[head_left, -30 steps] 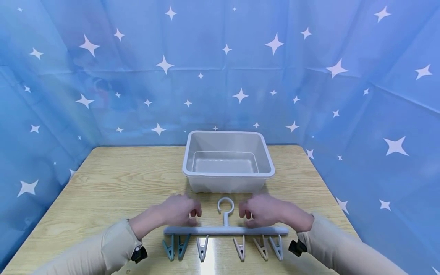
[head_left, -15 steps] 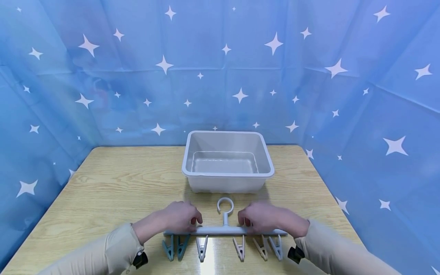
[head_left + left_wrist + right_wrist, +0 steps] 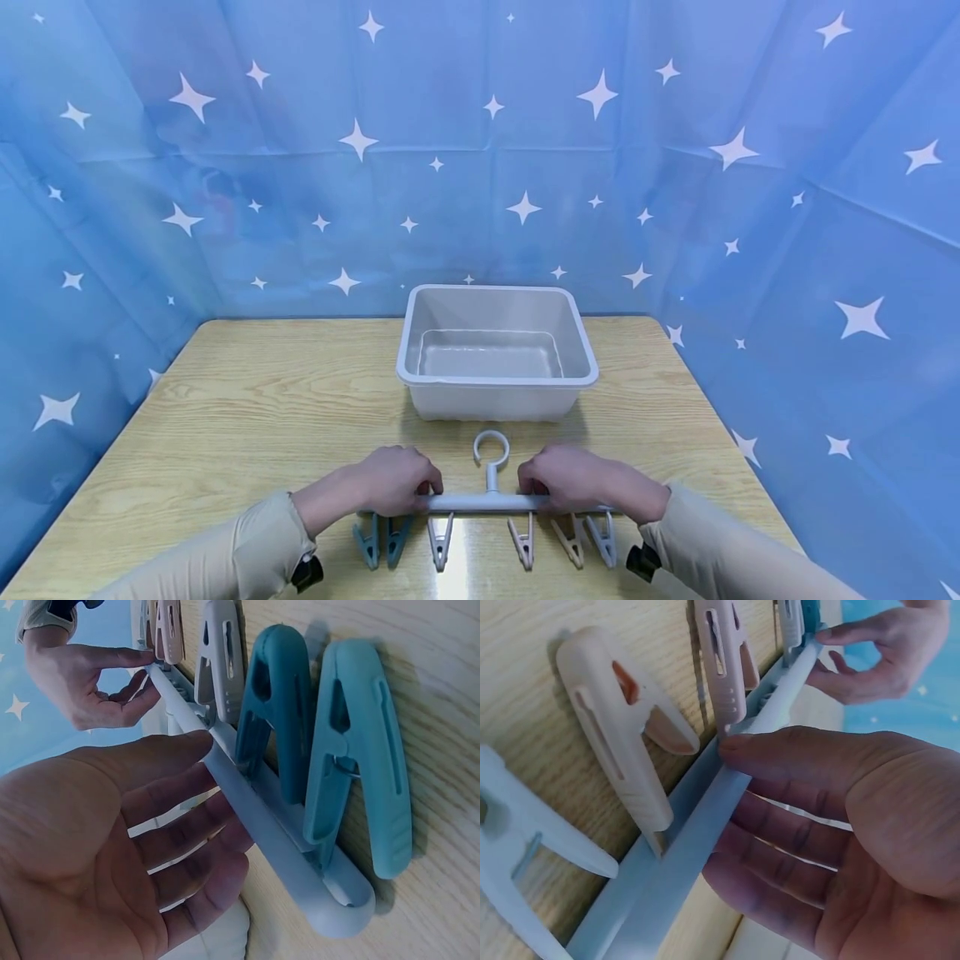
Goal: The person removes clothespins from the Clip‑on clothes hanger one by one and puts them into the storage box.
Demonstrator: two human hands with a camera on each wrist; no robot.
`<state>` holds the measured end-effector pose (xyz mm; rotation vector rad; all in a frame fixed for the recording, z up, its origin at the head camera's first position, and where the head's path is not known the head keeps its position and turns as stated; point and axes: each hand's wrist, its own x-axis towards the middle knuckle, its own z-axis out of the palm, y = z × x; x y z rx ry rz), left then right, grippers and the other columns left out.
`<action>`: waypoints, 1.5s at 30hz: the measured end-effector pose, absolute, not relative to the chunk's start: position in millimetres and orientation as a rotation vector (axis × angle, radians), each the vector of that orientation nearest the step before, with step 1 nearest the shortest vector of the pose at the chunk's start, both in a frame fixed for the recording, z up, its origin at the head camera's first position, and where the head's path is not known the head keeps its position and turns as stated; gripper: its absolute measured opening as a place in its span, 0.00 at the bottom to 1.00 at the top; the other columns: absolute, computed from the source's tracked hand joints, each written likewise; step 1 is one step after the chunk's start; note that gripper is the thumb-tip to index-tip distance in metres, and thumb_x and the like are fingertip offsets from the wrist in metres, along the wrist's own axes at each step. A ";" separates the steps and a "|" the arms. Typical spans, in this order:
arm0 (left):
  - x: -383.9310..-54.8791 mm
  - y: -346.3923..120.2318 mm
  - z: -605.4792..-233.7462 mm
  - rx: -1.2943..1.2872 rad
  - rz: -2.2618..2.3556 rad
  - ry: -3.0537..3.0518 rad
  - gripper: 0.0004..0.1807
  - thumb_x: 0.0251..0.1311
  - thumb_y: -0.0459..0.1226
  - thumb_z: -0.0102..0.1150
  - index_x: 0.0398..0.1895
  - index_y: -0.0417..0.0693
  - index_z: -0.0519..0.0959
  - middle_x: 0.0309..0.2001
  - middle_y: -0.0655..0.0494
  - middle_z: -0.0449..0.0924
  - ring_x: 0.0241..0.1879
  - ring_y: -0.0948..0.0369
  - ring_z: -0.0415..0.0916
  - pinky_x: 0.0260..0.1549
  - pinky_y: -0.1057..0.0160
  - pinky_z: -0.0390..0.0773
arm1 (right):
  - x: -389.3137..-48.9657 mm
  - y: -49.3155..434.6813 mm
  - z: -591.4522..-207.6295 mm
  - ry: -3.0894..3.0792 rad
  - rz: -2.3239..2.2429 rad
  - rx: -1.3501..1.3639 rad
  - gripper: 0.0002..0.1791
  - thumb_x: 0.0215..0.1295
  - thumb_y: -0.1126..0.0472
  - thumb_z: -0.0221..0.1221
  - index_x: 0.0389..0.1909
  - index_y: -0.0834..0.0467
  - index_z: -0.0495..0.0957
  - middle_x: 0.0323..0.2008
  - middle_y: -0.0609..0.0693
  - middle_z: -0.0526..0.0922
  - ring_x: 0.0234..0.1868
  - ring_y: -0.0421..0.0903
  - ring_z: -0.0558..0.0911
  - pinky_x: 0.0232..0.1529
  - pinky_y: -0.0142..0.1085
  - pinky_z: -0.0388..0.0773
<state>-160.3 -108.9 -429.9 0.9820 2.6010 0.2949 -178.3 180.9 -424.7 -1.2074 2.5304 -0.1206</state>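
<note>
A pale blue clip hanger (image 3: 487, 503) lies across the front of the table, its round hook (image 3: 491, 448) pointing away. My left hand (image 3: 397, 479) pinches the left part of the bar, thumb on one side and fingers on the other. The right part is held the same way by my right hand (image 3: 562, 477). Along the bar hang several clips: a light teal clip (image 3: 360, 750) and a dark teal clip (image 3: 274, 712) at the left. Further right are a pink clip (image 3: 724, 660), a beige clip (image 3: 611, 720) and a pale blue clip (image 3: 514, 855).
Behind the hanger stands a grey plastic basin (image 3: 497, 400) with nothing visible inside. The wood-grain table (image 3: 285, 383) extends to both sides. A blue curtain (image 3: 450, 100) with white stars surrounds the back and sides.
Both hands have come down and slightly nearer onto the bar, and thumbs and fingers now pinch it. The hanger and basin have stayed in place.
</note>
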 end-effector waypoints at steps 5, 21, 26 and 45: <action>-161.4 -109.0 -431.3 1.017 0.284 2.619 0.13 0.58 0.43 0.69 0.46 0.55 0.86 0.33 0.64 0.81 0.30 0.70 0.74 0.31 0.69 0.74 | -178.4 180.1 -426.9 2.539 -0.127 -1.187 0.11 0.50 0.59 0.74 0.31 0.48 0.81 0.23 0.35 0.78 0.23 0.29 0.70 0.27 0.25 0.68; -164.7 -110.8 -431.6 1.127 0.342 2.603 0.23 0.61 0.45 0.67 0.59 0.52 0.80 0.45 0.58 0.82 0.41 0.68 0.78 0.43 0.66 0.78 | -174.7 176.0 -425.4 2.591 -0.097 -1.273 0.11 0.50 0.57 0.73 0.28 0.46 0.79 0.21 0.34 0.74 0.23 0.29 0.67 0.25 0.25 0.65; -164.0 -110.6 -434.0 1.114 0.348 2.572 0.23 0.62 0.46 0.66 0.60 0.52 0.80 0.45 0.58 0.83 0.42 0.67 0.79 0.44 0.66 0.78 | -172.5 175.8 -424.4 2.600 -0.089 -1.304 0.11 0.51 0.57 0.73 0.28 0.45 0.79 0.21 0.34 0.74 0.23 0.29 0.67 0.26 0.25 0.65; -162.5 -112.3 -428.1 1.136 0.609 2.386 0.20 0.67 0.43 0.61 0.61 0.53 0.79 0.38 0.69 0.83 0.32 0.77 0.73 0.38 0.73 0.76 | -171.6 175.7 -410.6 2.652 -0.156 -1.377 0.12 0.49 0.59 0.73 0.30 0.43 0.80 0.25 0.31 0.78 0.25 0.25 0.71 0.26 0.22 0.68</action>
